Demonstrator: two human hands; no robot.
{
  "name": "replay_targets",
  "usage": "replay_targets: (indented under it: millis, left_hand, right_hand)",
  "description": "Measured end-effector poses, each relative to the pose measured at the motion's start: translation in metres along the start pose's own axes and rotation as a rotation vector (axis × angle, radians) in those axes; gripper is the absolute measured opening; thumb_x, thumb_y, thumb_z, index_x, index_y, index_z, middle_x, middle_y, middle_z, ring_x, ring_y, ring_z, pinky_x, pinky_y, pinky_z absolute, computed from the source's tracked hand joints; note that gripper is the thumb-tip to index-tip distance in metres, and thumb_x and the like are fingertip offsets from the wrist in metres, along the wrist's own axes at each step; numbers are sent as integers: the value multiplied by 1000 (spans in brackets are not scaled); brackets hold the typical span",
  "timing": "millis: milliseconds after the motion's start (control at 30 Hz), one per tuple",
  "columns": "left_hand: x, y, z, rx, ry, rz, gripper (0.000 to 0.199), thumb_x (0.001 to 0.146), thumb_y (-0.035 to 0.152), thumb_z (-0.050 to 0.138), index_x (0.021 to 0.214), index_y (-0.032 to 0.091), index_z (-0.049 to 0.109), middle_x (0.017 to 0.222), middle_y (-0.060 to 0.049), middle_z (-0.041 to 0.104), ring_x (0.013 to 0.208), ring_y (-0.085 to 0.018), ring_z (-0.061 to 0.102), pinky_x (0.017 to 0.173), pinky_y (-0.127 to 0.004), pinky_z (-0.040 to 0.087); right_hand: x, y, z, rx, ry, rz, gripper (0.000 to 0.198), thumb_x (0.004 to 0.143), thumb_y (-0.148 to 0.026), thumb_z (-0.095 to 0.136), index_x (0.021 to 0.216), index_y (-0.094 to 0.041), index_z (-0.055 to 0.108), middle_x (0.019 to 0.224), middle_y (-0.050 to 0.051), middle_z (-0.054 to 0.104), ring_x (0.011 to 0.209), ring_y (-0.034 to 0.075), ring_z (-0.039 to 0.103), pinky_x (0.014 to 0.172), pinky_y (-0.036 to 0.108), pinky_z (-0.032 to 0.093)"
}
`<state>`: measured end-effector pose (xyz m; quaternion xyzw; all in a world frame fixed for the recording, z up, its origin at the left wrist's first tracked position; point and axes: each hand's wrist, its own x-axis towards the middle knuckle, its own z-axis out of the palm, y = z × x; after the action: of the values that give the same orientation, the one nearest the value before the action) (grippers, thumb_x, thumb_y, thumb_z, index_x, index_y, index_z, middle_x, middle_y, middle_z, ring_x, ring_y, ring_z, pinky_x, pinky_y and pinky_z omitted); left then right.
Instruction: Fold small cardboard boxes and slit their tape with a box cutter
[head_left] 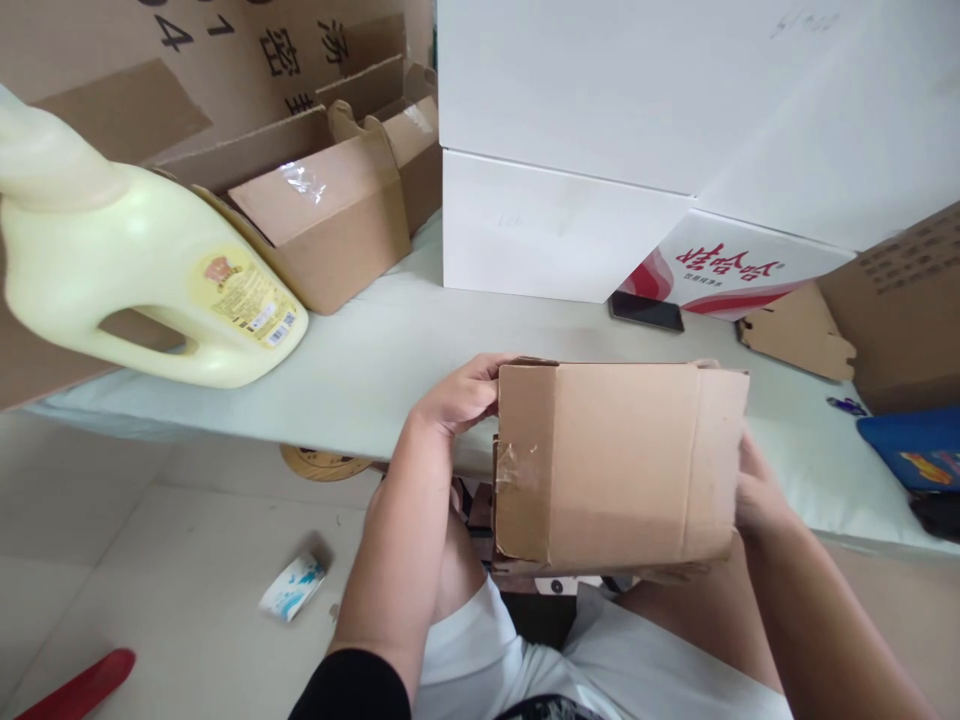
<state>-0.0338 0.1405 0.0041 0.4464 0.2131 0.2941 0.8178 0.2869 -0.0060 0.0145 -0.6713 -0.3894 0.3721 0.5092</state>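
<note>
A brown cardboard box (622, 460) is held up above my lap, overlapping the front edge of the pale green table (367, 370). Its left side carries a strip of torn clear tape, and a crease runs down near its right side. My left hand (466, 392) grips the box at its upper left corner, with the fingertips hidden behind the cardboard. On the opposite side my right hand (756, 485) holds the right edge, its fingers mostly out of sight behind the box.
A large yellow detergent jug (165, 240) and open cardboard boxes (345, 220) stand at the left. White boxes (555, 225) are stacked at the back, near a dark phone (646, 312). A blue packet (911, 445) lies at the right, a paper cup (294, 586) on the floor.
</note>
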Motion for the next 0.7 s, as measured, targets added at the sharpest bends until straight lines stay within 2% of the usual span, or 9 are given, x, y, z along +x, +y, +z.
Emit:
replay_targets:
  millis: [100, 167, 233, 333, 500, 600, 700]
  left_hand:
    - [0, 0, 2, -17, -32, -24, 30, 69, 27, 87, 97, 18, 82, 87, -7, 78, 72, -15, 68, 62, -24, 49]
    - [0, 0, 4, -47, -38, -34, 28, 70, 26, 88, 96, 18, 81, 89, -7, 78, 76, -16, 70, 65, -25, 51]
    - [0, 1, 4, -91, -4, -23, 28, 69, 25, 88, 95, 19, 81, 92, -6, 79, 77, -16, 70, 66, -25, 52]
    - [3, 3, 4, -153, 90, 39, 27, 68, 22, 87, 94, 20, 81, 93, -4, 79, 77, -16, 70, 65, -24, 51]
    - [13, -2, 2, -224, 263, 87, 28, 66, 18, 82, 94, 19, 79, 85, -2, 78, 70, -15, 69, 59, -23, 51]
    - [17, -6, -1, -232, 352, 124, 32, 66, 17, 79, 97, 18, 77, 80, -1, 77, 68, -15, 70, 58, -22, 51]
    - [15, -8, -7, -277, 359, 106, 25, 71, 22, 76, 96, 17, 75, 76, -1, 76, 68, -16, 71, 56, -22, 51]
  right_hand:
    - [2, 4, 2, 35, 37, 93, 56, 45, -38, 96, 94, -28, 71, 75, 0, 73, 57, 18, 60, 51, 31, 52]
    - [5, 11, -1, 33, 44, 146, 46, 50, -47, 94, 81, -26, 69, 67, 1, 71, 53, 18, 59, 49, 32, 50]
    - [6, 17, -3, 57, 23, 181, 44, 60, -62, 86, 80, -26, 70, 70, 3, 73, 58, 22, 64, 53, 35, 53]
    - [5, 23, -4, 138, -71, 213, 57, 66, -78, 74, 95, -29, 75, 86, 6, 78, 74, 28, 72, 64, 39, 58]
    - [-5, 25, 1, 85, -266, 242, 75, 63, -70, 83, 125, -30, 68, 109, 8, 79, 96, 30, 75, 76, 39, 61]
    - [-7, 27, 4, -38, -312, 310, 72, 61, -64, 88, 118, -25, 68, 104, 10, 79, 96, 31, 76, 75, 38, 62]
    - [-4, 28, 6, -87, -308, 322, 63, 60, -61, 89, 106, -23, 69, 99, 10, 80, 90, 30, 76, 72, 36, 62]
